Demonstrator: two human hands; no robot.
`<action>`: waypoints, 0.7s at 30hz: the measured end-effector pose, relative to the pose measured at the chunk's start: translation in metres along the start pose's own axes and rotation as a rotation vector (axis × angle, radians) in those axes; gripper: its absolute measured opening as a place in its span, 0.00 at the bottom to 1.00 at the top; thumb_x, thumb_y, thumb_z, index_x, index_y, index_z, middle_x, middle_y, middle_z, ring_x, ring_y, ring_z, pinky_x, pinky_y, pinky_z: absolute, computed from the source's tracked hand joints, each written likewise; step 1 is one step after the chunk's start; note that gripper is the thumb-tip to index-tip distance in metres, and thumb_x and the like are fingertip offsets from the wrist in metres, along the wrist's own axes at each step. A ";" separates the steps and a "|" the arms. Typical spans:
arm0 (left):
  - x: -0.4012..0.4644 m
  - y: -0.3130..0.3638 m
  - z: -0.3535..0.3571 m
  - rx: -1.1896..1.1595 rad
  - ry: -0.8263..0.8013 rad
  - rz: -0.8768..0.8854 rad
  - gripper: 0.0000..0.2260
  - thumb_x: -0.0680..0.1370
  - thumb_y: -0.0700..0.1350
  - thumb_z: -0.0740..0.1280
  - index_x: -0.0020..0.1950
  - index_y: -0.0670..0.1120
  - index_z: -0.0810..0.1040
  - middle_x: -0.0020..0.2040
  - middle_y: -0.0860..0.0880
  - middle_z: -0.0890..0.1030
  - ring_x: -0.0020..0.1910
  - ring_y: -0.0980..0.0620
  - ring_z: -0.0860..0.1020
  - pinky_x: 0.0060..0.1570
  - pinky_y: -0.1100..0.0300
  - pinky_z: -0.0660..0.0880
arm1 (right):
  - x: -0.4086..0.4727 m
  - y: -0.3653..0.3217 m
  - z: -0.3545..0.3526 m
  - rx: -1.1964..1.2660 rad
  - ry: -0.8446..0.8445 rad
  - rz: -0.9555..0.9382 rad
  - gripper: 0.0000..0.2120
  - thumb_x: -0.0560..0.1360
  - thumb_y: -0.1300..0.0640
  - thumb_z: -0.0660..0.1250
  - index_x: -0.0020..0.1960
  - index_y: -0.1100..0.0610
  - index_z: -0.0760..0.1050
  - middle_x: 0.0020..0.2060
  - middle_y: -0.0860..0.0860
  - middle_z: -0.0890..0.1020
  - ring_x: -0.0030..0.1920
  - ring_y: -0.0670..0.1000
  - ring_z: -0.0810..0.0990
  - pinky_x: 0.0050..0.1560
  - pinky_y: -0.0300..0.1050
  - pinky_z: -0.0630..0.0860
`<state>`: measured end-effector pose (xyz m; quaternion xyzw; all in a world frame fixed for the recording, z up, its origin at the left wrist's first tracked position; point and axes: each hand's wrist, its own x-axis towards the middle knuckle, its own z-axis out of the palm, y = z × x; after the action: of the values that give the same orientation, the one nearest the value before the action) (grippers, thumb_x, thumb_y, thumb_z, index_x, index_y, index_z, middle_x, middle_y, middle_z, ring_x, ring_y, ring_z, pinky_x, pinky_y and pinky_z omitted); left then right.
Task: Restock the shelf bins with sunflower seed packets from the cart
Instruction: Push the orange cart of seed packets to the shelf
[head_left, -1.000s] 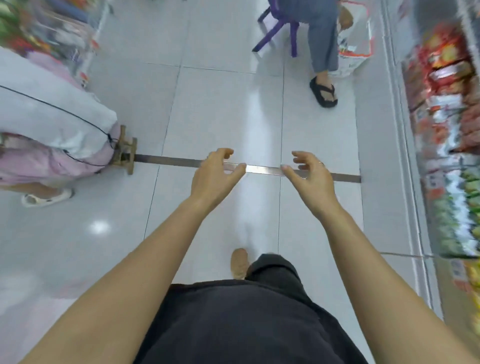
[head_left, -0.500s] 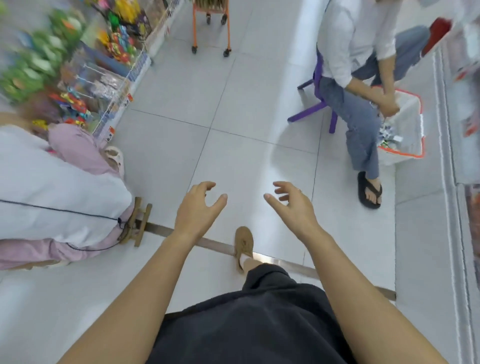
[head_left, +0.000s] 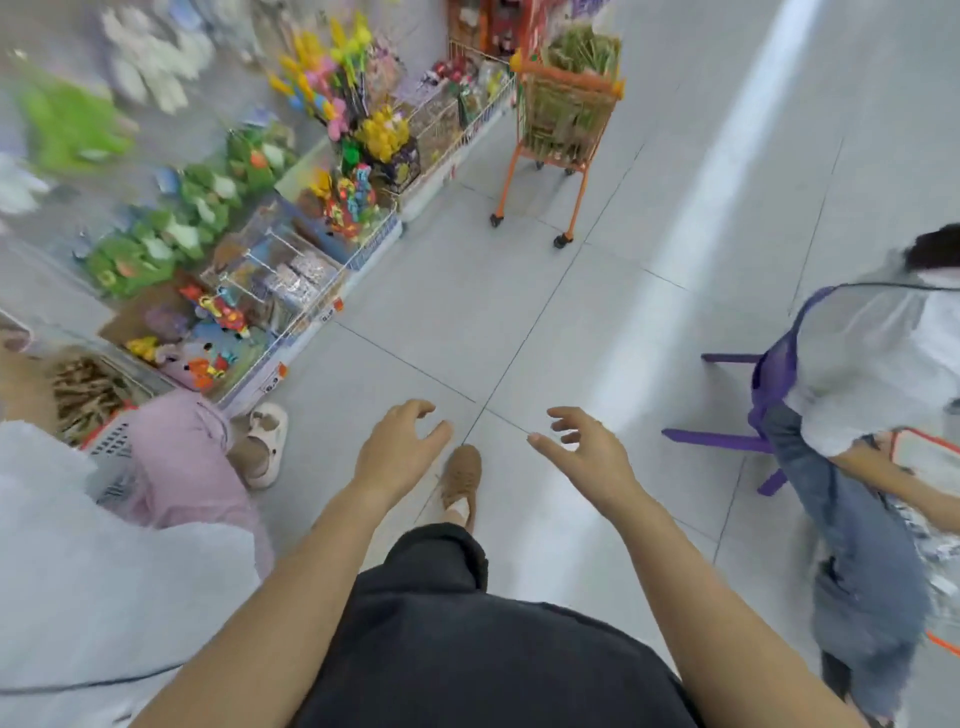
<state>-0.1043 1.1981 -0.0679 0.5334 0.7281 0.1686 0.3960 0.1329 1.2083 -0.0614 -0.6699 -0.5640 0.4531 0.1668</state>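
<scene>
An orange shopping cart (head_left: 563, 124) stands far ahead in the aisle, piled with greenish packets (head_left: 582, 52). My left hand (head_left: 397, 449) and my right hand (head_left: 584, 449) hover in front of me over the tiled floor, fingers loosely curled, holding nothing. Both hands are well short of the cart. Shelf bins (head_left: 291, 270) with colourful toys and goods line the left side of the aisle.
A person in pink trousers (head_left: 182, 457) crouches at the left beside an orange basket (head_left: 111, 441). At the right a person in jeans (head_left: 857, 519) sits on a purple stool (head_left: 727, 441). My brown shoe (head_left: 462, 478) is on the floor between my hands.
My view has swung up and to the left along the aisle, and the cart has come fully into sight. The metal floor strip has passed out of view. My hands stay empty.
</scene>
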 end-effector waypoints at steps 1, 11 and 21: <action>0.034 0.011 -0.010 0.011 -0.020 -0.004 0.20 0.78 0.57 0.62 0.67 0.50 0.71 0.65 0.51 0.73 0.62 0.52 0.72 0.60 0.55 0.70 | 0.033 -0.012 -0.011 -0.005 0.001 0.006 0.23 0.71 0.39 0.69 0.63 0.46 0.72 0.54 0.44 0.78 0.53 0.45 0.76 0.51 0.41 0.72; 0.392 0.181 -0.081 0.075 -0.102 0.084 0.19 0.78 0.55 0.63 0.66 0.49 0.72 0.64 0.50 0.74 0.59 0.50 0.73 0.56 0.56 0.69 | 0.306 -0.097 -0.152 0.133 0.227 0.123 0.22 0.70 0.37 0.69 0.60 0.45 0.74 0.52 0.42 0.79 0.53 0.42 0.77 0.52 0.41 0.73; 0.695 0.329 -0.096 0.145 -0.198 0.062 0.19 0.78 0.56 0.61 0.66 0.49 0.71 0.66 0.50 0.73 0.60 0.49 0.73 0.54 0.56 0.69 | 0.613 -0.162 -0.291 0.127 0.251 0.193 0.23 0.70 0.36 0.68 0.61 0.46 0.73 0.54 0.45 0.79 0.54 0.46 0.77 0.53 0.44 0.74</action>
<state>-0.0474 1.9709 -0.0635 0.5969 0.6789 0.0744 0.4210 0.2374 1.8974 -0.0438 -0.7606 -0.4420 0.4143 0.2334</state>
